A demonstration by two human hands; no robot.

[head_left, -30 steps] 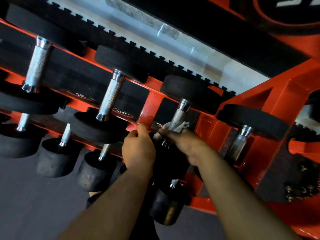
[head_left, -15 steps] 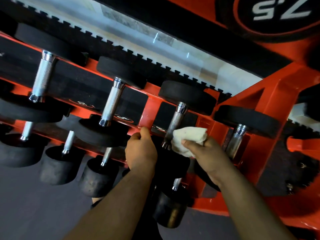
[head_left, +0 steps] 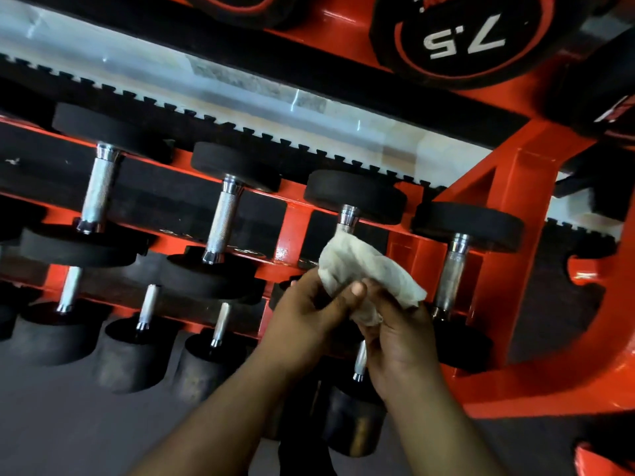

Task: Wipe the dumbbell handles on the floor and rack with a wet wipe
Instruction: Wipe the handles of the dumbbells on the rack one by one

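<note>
While both hands worked the wet wipe [head_left: 364,269] in front of the rack, the cloth sat bunched between them, off the metal: the left hand [head_left: 305,310] pinched its lower edge with thumb and curled fingers, and the right hand [head_left: 398,334] gripped its lower right part, fingers folded round it. The wipe covered the lower run of one chrome handle [head_left: 348,218], whose upper collar showed just above the cloth; whether the cloth touched that handle could not be told.

Just right of the wipe stood the next handle [head_left: 453,269], bare and nearest the right hand, its long axis running nearly straight up the view between a black head above and one below. I judged this the likely next target, a short reach rightward for the right hand, with the wipe needing to wrap round the shaft and travel along its length.

Further left on the same tier of the orange rack [head_left: 508,187] two knurled handles [head_left: 98,190] leaned slightly right at the top, well apart from the hands. On the lower tier, shorter handles [head_left: 147,305] stood in a row toward the rack's left end, and another short handle [head_left: 359,360] showed between the wrists.

No container was visible. A 7.5 weight plate [head_left: 464,36] hung at the rack's upper right corner.
</note>
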